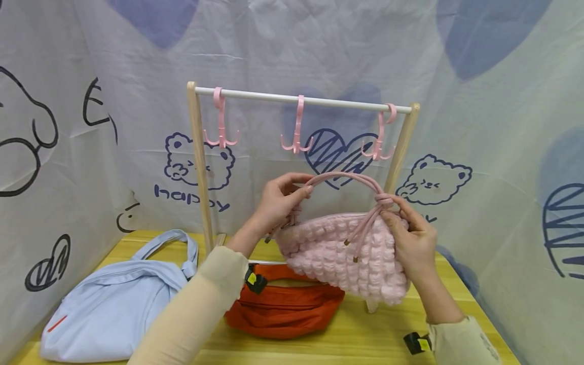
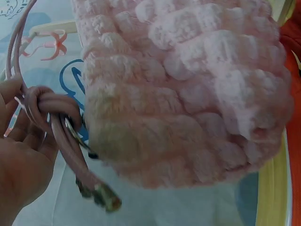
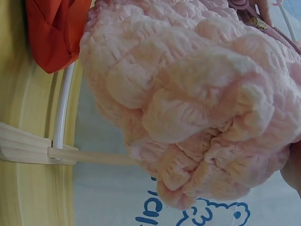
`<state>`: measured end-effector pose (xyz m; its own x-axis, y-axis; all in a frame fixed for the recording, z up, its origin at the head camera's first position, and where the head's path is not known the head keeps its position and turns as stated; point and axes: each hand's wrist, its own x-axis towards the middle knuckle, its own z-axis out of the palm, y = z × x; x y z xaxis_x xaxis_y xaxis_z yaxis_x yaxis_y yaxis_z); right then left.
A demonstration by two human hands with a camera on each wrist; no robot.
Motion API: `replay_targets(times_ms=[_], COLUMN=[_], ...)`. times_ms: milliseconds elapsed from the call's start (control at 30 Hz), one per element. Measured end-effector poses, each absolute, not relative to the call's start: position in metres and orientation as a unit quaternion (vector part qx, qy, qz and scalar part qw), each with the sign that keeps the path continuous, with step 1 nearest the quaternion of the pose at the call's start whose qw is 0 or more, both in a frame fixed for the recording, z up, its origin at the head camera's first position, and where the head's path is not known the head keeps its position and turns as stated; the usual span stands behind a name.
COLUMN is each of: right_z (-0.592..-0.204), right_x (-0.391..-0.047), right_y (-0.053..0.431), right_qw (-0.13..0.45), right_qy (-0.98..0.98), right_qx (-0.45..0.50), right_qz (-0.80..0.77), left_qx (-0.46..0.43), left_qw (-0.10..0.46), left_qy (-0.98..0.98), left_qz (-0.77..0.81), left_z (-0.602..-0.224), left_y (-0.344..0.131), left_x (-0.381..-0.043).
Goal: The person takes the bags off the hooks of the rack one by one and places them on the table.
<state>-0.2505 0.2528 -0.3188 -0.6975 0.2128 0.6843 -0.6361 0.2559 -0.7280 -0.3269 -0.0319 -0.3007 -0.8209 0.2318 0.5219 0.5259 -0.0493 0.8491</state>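
Note:
A pink puffy quilted handbag (image 1: 337,243) hangs in the air between both hands, in front of a small rack. My left hand (image 1: 279,203) pinches the left part of its thin cord handle (image 1: 342,175). At the right end my right hand (image 1: 412,235) grips the bag beside the knot of the handle, thumb in front. In the left wrist view, the knotted cord (image 2: 51,106) with metal tips dangles by the left palm (image 2: 23,165). The bag's bubbled side (image 3: 188,103) fills most of the right wrist view, hiding most of the right hand.
Behind the bag stands a wooden rack with a white rail (image 1: 260,96) carrying three pink hooks (image 1: 297,126). An orange-red waist bag (image 1: 285,309) lies at the rack's base. To the left, a light blue bag (image 1: 114,304) rests on the wooden table (image 1: 356,339).

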Motion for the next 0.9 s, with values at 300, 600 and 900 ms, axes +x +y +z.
replay_targets(times_ms=[300,600,900], right_z=[-0.317,-0.311,-0.308], right_x=[-0.251,-0.249,-0.245], right_y=[0.256,0.257,0.255], right_qw=[0.348,0.369,0.363], right_qy=[-0.69,-0.642,-0.617], right_qx=[0.125,0.138,0.132], right_qz=[0.622,0.657,0.686], left_qx=[-0.323,-0.345,-0.353], left_qw=[0.175,0.259,0.27], left_qy=[-0.724,-0.747,-0.742], left_qz=[-0.584,-0.506,-0.502], left_z=[-0.323,-0.354,-0.376], left_y=[-0.047,-0.061,-0.056], left_x=[-0.313,-0.302,-0.302])
